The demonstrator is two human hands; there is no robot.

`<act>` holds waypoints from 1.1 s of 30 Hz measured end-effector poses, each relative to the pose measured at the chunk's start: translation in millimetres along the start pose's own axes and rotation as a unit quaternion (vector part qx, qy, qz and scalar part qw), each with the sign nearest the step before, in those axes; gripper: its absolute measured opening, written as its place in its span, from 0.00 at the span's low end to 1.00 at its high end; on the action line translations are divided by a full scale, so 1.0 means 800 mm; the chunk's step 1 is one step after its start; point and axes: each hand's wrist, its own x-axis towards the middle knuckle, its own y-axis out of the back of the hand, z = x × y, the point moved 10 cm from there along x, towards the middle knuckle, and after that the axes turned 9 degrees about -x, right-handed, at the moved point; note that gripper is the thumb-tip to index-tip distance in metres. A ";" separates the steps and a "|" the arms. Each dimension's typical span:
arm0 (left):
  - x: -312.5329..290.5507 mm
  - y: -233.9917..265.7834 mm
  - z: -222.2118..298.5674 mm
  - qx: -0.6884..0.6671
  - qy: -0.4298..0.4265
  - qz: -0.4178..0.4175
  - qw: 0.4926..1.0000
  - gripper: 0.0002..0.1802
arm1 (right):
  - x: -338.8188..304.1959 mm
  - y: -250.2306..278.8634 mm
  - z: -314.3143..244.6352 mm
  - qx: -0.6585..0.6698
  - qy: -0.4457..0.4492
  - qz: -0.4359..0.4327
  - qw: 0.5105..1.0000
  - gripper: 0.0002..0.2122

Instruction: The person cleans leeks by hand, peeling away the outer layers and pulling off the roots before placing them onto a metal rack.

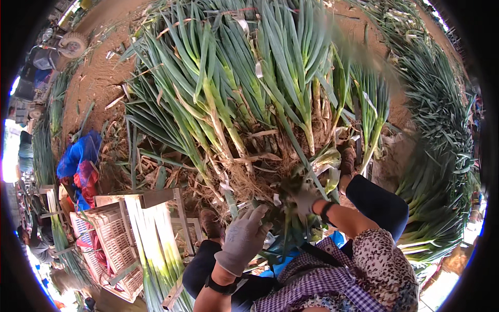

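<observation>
My left hand [243, 239], in a pale grey glove, is raised over my lap with its fingers curled together. Dark green leaves lie by its fingertips, but whatever it grips is hidden. My right hand [306, 204], also gloved, is smeared by motion among dark green leaves [292, 223], so its fingers cannot be read. Just beyond both hands spread the tangled roots [244, 182] of a big heap of long green onions [208, 93], leaves pointing away from me. One long green stalk [296, 145] slants down toward my right hand.
At left, trimmed green onions [153, 244] with white stems lie in a wooden frame [182, 216], beside a wicker basket [115, 239]. Blue plastic [78, 156] lies farther left. A long bank of green onions [436, 104] lines the right side. Dry husks [156, 174] litter the ground.
</observation>
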 end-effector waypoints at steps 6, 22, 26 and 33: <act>-0.002 -0.011 -0.006 0.024 0.029 -0.024 0.999 0.19 | 0.008 0.182 0.010 0.073 -0.026 0.109 0.991 0.14; 0.009 -0.029 0.002 0.000 0.031 -0.064 0.997 0.19 | 0.043 0.056 0.056 0.467 -0.098 0.309 0.822 0.25; -0.005 -0.024 -0.017 0.011 0.066 -0.066 0.996 0.19 | 0.070 0.069 0.077 0.423 -0.298 0.273 0.811 0.21; -0.009 -0.027 -0.012 0.012 0.031 -0.061 0.998 0.22 | 0.136 -0.004 0.118 0.394 -0.310 0.159 0.850 0.11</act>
